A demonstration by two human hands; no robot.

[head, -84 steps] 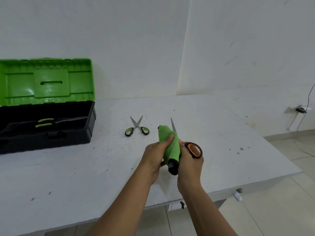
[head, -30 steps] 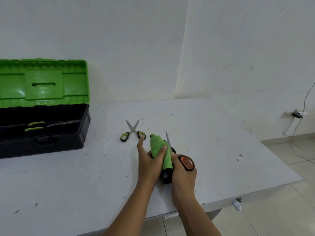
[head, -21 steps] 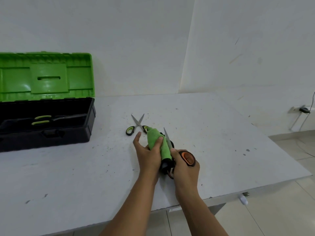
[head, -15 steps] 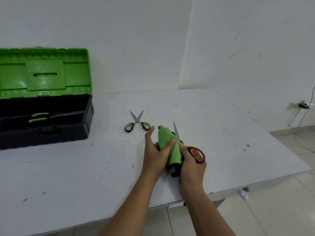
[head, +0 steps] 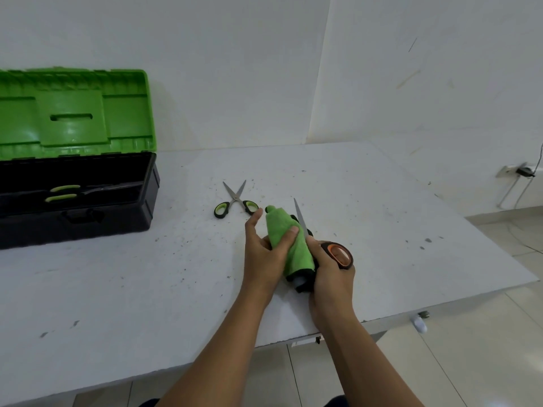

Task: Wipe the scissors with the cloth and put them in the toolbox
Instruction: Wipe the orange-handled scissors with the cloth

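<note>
White, speckled worktop (head: 117, 289) set into a corner of white walls (head: 235, 69); tiled floor (head: 470, 362) beyond its right edge. Right hand (head: 332, 274) grips the orange-handled scissors (head: 338, 255) near the front edge, one blade bare. Left hand (head: 264, 257) pinches the green cloth (head: 289, 239) around the other blade, forefinger extended. Green-handled scissors (head: 236, 201) lie mid-worktop. Open toolbox (head: 88, 212), left rear, holds another pair (head: 67, 193).

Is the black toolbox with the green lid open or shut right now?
Open. The black toolbox has its green lid standing upright behind it, and green-handled tools show inside.
</note>
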